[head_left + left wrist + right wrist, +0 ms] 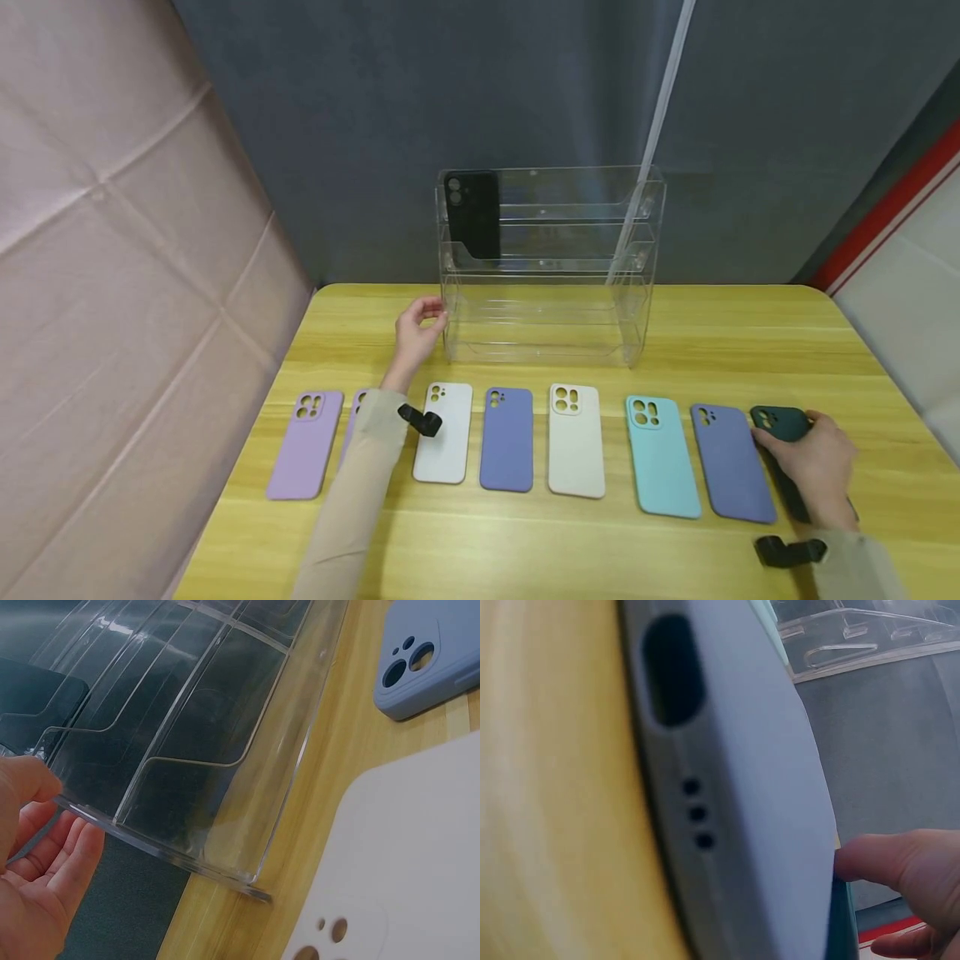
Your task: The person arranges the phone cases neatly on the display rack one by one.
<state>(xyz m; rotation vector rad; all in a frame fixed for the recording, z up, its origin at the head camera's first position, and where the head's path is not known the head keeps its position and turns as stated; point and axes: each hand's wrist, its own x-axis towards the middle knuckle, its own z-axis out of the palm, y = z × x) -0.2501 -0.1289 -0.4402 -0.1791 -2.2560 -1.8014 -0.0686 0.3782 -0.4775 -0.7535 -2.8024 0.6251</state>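
1. At the far left we see a lilac case [306, 450] lying on the wooden table [562, 550], its camera cutouts at the far end.
2. Next to it lies a second purple case [352, 417], mostly hidden by our left sleeve [381, 425].
3. Our left hand [420, 333] reaches past the row and pinches the left edge of the clear rack [540, 362]; the grip is narrow, with thumb and fingers about the thin side wall.
4. Below that hand we have a white case [447, 446] flat on the table.
5. The rack stands upright behind the row, in stepped tiers, with a black case [474, 221] leaning at its upper left.
6. In front of the rack lie a violet-blue case [507, 446] and then a cream case [576, 450], side by side and apart.
7. Farther right we find a turquoise case [666, 467], then a periwinkle case [735, 471].
8. At the right end, our right hand [823, 458] holds the dark green case [777, 423], which is beside the periwinkle one; the thumb is at its left edge, and the hand covers much of it.
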